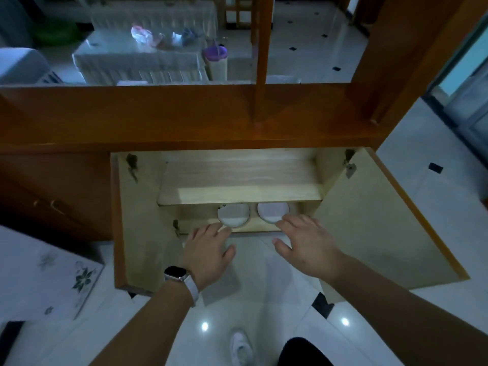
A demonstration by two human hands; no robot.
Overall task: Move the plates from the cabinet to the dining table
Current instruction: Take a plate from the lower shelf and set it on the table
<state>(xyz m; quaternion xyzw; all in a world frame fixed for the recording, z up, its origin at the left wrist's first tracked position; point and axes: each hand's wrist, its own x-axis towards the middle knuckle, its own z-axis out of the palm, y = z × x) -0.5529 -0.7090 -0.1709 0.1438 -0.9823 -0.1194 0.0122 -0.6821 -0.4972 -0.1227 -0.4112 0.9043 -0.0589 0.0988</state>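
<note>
Floor [264,313] of glossy white tile with small black insets lies before the cabinet [184,120], whose two doors [369,220] stand wide open, giving both arms room at once. The left hand [208,247], a watch [177,274] on its wrist, and the right hand [303,241] reach in palm-down, fingers spread and holding nothing, presumably one hand per plate. Two round plates [233,213] sit side by side on the cabinet's bottom board, half hidden under its bare upper shelf [237,180]; whether fingertips touch them I cannot tell. Beyond the cabinet, a cloth-covered bench [137,67] carries bags and a purple-lidded jug [215,52].
</note>
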